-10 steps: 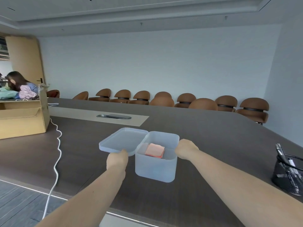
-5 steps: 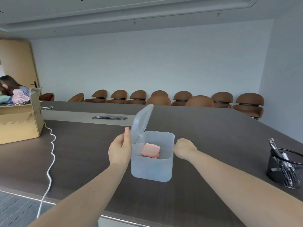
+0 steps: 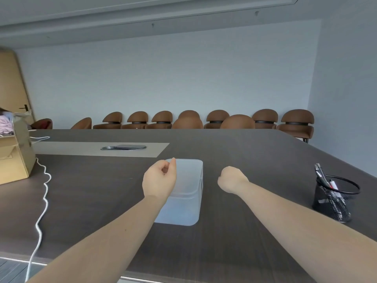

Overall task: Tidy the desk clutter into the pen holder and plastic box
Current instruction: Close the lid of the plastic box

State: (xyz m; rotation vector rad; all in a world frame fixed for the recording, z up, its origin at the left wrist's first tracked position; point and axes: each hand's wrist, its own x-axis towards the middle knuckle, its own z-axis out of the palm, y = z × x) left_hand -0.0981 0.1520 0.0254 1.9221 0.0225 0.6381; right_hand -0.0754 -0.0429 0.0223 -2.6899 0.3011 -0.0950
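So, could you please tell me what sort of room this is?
Most likely a meeting room: a long dark conference table, a row of brown chairs along the wall, and a cable hatch set into the tabletop.

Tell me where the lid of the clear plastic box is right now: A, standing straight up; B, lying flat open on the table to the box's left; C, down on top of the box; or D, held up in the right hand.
C: the lid lies flat across the top of the plastic box, with the left hand at its left edge.
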